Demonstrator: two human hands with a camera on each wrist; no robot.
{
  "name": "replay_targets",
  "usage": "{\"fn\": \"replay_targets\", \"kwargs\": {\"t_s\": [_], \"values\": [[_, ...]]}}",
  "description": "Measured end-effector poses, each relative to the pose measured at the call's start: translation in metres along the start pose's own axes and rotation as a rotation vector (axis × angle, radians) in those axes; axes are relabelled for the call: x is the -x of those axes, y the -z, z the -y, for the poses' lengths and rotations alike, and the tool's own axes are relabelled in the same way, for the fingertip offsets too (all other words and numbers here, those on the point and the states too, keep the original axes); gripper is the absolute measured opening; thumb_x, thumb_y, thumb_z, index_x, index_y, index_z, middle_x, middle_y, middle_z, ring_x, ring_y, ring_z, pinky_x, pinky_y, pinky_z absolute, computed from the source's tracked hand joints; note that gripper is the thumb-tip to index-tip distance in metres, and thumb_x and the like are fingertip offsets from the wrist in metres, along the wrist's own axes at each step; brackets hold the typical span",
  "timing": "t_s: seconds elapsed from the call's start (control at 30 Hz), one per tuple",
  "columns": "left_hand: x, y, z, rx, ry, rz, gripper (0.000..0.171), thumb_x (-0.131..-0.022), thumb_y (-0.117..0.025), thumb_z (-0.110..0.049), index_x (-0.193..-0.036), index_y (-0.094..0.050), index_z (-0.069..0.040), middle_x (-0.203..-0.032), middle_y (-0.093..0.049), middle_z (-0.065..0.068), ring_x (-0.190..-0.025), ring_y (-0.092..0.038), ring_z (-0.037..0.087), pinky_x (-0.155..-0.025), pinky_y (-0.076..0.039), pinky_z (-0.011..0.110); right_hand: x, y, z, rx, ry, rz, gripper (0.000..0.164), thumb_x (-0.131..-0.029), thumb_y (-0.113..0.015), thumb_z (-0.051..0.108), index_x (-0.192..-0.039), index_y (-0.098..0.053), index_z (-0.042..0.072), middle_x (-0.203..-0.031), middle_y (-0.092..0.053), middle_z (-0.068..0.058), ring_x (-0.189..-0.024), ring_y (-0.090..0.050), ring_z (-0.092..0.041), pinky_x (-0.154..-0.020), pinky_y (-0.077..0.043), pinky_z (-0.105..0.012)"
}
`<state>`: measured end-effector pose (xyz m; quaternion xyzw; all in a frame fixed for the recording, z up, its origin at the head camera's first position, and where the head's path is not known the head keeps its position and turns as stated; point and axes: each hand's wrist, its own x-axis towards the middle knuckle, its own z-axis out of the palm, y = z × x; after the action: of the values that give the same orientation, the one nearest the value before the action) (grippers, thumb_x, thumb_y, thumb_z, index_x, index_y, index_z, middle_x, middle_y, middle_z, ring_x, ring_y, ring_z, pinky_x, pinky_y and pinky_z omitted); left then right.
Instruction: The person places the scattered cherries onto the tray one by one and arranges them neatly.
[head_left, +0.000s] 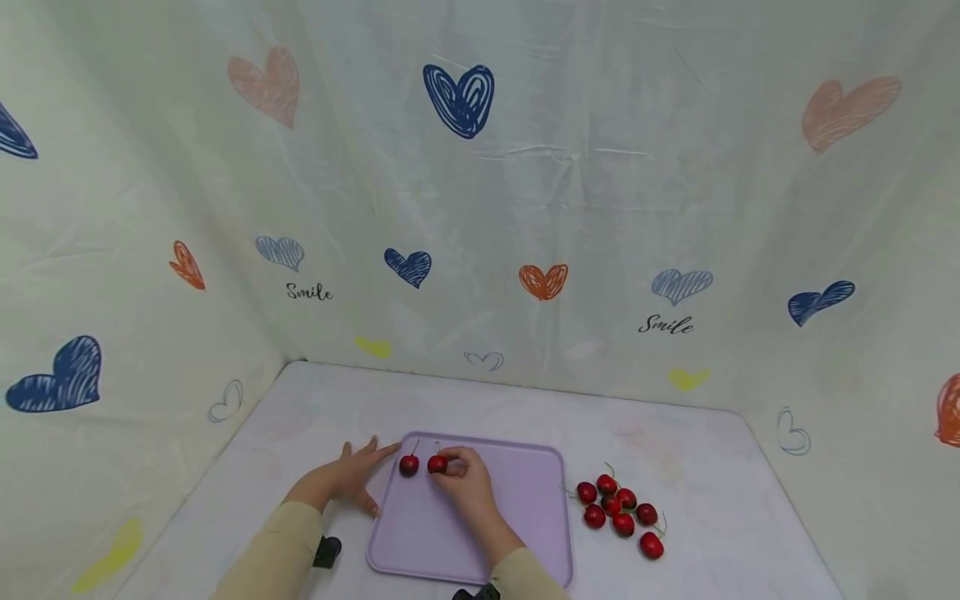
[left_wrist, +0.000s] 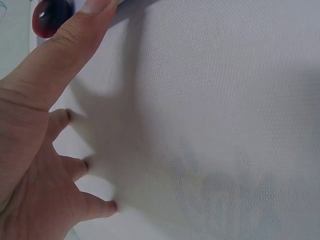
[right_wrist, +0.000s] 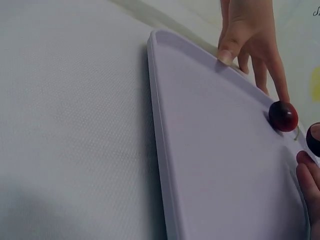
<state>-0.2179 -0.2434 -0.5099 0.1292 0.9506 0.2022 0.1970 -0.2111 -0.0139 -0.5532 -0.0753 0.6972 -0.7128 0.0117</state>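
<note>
A light purple tray (head_left: pixel 517 500) lies on the table. At its far left corner sits one dark red cherry (head_left: pixel 408 465) with its stem up. Just right of that, my right hand (head_left: pixel 467 487) pinches a second cherry (head_left: pixel 437 463) between thumb and fingers, over the tray. My left hand (head_left: pixel 352 477) is spread at the tray's left edge, its thumb touching the rim and its other fingertips on the table. In the right wrist view, the pinched cherry (right_wrist: pixel 314 141) is cut off by the frame edge, and only part of my right hand (right_wrist: pixel 310 187) shows.
Several cherries (head_left: pixel 622 523) with stems lie in a loose group on the table right of the tray. Behind the white table (head_left: pixel 675 442) hangs a pale curtain (head_left: pixel 480 208) printed with hearts. A dark wrist strap (head_left: pixel 327 552) shows by the left sleeve.
</note>
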Motion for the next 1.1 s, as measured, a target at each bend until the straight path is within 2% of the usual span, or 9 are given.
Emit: {"fn": "replay_targets", "kwargs": {"t_s": [0.1, 0.23, 0.8, 1.1], "values": [[0.000, -0.001, 0.001, 0.003, 0.006, 0.003, 0.106, -0.062, -0.091, -0.022, -0.151, -0.034, -0.009, -0.150, -0.019, 0.039, -0.126, -0.006, 0.073, -0.094, -0.018, 0.081, -0.006, -0.002, -0.021, 0.077, -0.018, -0.037, 0.029, -0.074, -0.078, -0.004, -0.101, -0.069, 0.001, -0.078, -0.063, -0.003, -0.066, -0.059, -0.008, -0.058, -0.046, -0.018], [-0.001, 0.000, 0.000, 0.008, 0.014, 0.002, 0.106, -0.063, -0.091, -0.022, -0.151, -0.034, -0.010, -0.151, -0.019, 0.038, -0.126, -0.005, 0.073, -0.093, -0.019, 0.081, -0.008, -0.003, -0.027, 0.163, -0.018, -0.075, 0.029, -0.073, -0.080, 0.000, -0.100, -0.072, 0.007, -0.065, -0.051, 0.005, -0.059, -0.048, -0.004, -0.052, -0.041, -0.019], [0.000, 0.002, -0.001, -0.002, 0.019, 0.003, 0.105, -0.063, -0.092, -0.023, -0.150, -0.034, -0.009, -0.150, -0.019, 0.039, -0.126, -0.007, 0.074, -0.093, -0.020, 0.081, -0.009, -0.007, -0.030, 0.279, 0.015, -0.119, 0.030, -0.071, -0.083, 0.002, -0.097, -0.072, 0.010, -0.060, -0.045, 0.008, -0.054, -0.043, -0.003, -0.049, -0.038, -0.020], [0.002, 0.003, -0.004, 0.041, 0.022, 0.013, 0.106, -0.062, -0.092, -0.022, -0.150, -0.035, -0.009, -0.150, -0.018, 0.039, -0.125, -0.004, 0.074, -0.093, -0.018, 0.082, -0.007, -0.008, -0.028, 0.326, 0.006, -0.115, 0.031, -0.070, -0.084, 0.004, -0.097, -0.072, 0.010, -0.059, -0.044, 0.009, -0.053, -0.041, -0.003, -0.048, -0.037, -0.020]]}}
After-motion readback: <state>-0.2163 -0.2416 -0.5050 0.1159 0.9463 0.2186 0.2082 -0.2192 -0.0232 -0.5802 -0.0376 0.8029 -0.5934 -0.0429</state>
